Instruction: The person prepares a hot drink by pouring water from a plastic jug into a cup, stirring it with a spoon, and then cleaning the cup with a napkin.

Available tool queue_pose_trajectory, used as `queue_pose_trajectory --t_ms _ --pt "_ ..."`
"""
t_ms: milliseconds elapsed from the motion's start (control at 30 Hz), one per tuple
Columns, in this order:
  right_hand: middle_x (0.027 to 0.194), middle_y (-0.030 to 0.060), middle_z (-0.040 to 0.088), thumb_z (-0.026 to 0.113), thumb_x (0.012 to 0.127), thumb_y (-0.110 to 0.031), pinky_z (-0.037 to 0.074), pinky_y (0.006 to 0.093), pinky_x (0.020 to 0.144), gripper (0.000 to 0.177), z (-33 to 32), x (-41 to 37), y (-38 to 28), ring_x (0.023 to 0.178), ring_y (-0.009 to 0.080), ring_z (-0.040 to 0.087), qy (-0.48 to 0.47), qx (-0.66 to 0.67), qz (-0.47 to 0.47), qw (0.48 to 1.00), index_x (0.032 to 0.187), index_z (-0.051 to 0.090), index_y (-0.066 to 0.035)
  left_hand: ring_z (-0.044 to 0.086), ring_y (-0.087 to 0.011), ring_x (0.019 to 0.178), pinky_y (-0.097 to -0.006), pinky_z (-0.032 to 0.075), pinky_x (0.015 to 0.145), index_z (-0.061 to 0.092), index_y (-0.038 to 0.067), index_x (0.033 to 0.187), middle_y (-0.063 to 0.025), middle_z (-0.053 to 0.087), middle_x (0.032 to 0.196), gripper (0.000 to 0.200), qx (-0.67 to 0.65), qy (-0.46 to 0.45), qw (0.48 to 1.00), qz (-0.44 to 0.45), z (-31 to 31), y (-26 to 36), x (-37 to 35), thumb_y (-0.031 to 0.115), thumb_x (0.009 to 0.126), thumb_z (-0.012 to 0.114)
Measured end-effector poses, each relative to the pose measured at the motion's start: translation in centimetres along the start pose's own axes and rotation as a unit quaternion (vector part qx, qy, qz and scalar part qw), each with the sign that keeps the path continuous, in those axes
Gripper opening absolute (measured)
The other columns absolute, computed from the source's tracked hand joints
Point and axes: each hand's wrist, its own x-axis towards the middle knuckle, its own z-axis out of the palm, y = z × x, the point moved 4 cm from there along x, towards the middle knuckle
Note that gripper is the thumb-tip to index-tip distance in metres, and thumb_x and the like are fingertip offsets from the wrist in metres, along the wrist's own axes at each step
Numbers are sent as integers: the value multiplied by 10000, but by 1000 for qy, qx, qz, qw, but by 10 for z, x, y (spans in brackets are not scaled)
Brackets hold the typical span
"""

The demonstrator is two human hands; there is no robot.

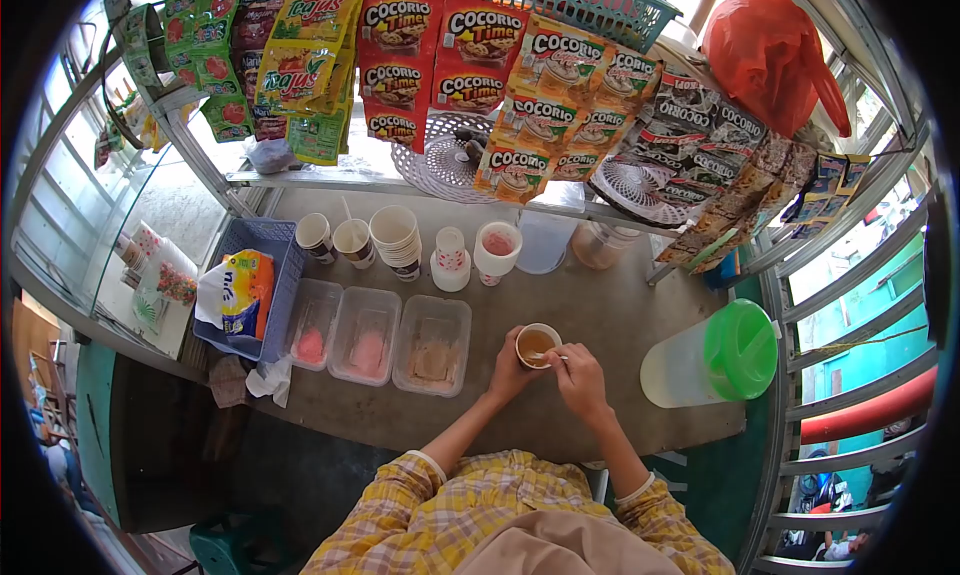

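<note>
My left hand (511, 371) is wrapped round a paper cup (541, 338) with brown liquid in it, above the front part of the counter. With closed fingers, my right hand (579, 377) pinches a thin pale spoon (541, 356) whose lower end dips into the liquid; its tip is hidden. Left of my hands stands a clear plastic tub (432, 343) with brown powder. Two more tubs beside it, a middle one (362, 335) and a left one (314, 317), contain pink powder.
Cup stacks (396, 240) line the counter's back. A green-lidded pitcher (692, 360) stands right, a blue basket (287, 265) with a tissue pack (243, 293) left. Drink sachets (400, 65) hang overhead from a rail, near a red plastic bag (765, 60).
</note>
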Motion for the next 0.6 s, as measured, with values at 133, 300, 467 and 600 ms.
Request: queue_pose_trajectory --t_ms 133,300,467,600 --pt "816 123 633 555 897 -157 461 388 699 159 0 1 2 787 298 582 14 -1 -13 1000 875 652 -33 591 -239 1040 -344 486 865 365 46 1264 -127 567 1132 790 4 1 1000 1 0 -3 0 134 645 849" --pt "830 122 638 551 900 -149 464 393 707 154 2 0 -2 795 297 585 25 30 -9 999 900 657 -37 591 -239 1037 -344 486 865 361 45 1265 -125 569 1129 798 -10 -4 1000 7 1 -4 0 145 644 852" --pt "831 121 639 548 903 -152 466 391 710 161 4 1 2 795 293 586 14 35 5 999 915 663 -40 593 -239 1027 -343 488 858 366 44 1259 -124 570 1122 797 1 2 1000 9 0 -3 0 161 642 857" --pt "830 122 638 542 907 -166 466 392 708 176 3 0 9 794 297 587 4 37 19 999 892 656 -32 595 -231 1019 -341 489 851 378 35 1246 -122 572 1118 793 2 6 1000 8 0 -1 0 190 639 865"
